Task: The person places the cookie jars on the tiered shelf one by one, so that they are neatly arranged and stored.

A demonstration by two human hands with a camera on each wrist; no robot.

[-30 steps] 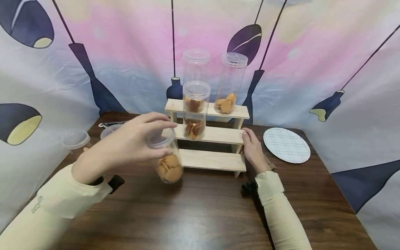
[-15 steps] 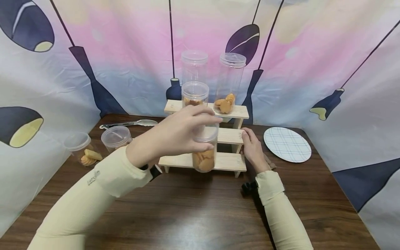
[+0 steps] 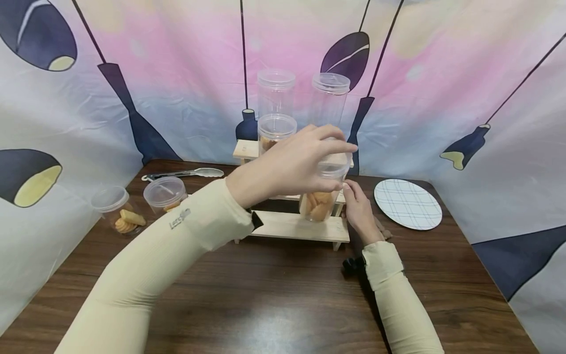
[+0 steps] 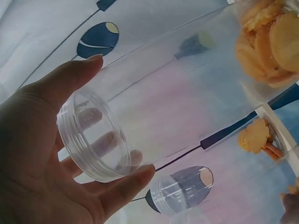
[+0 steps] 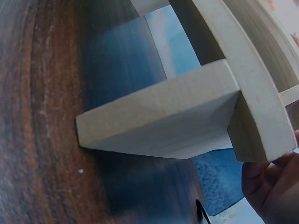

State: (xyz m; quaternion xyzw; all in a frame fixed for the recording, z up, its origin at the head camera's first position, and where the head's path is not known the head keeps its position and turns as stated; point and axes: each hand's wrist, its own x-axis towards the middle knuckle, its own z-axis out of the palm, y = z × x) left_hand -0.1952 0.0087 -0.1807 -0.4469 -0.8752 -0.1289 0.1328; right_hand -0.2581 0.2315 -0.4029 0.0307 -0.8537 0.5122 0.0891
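Note:
My left hand (image 3: 292,164) grips a tall clear jar of round cookies (image 3: 318,205) around its lid, thumb and fingers spread to either side. In the left wrist view, the jar (image 4: 159,107) stretches away from the palm, cookies at its far end. It hangs at the right side of a three-step wooden stand (image 3: 287,227); whether its base touches a step cannot be told. My right hand (image 3: 360,214) holds the right end of the middle step, and in the right wrist view its fingers (image 5: 254,179) curl under that end.
Two clear jars, left (image 3: 276,96) and right (image 3: 329,101), stand on the top step. Another jar (image 3: 277,127) is in front, partly hidden. Two lidded cookie containers (image 3: 110,199) (image 3: 165,191) and tongs (image 3: 190,173) lie left; a plaid plate (image 3: 408,204) lies right.
My left hand has carried the cookie jar rightward and up, from the stand's left front to its right side. My right hand has kept its hold on the stand.

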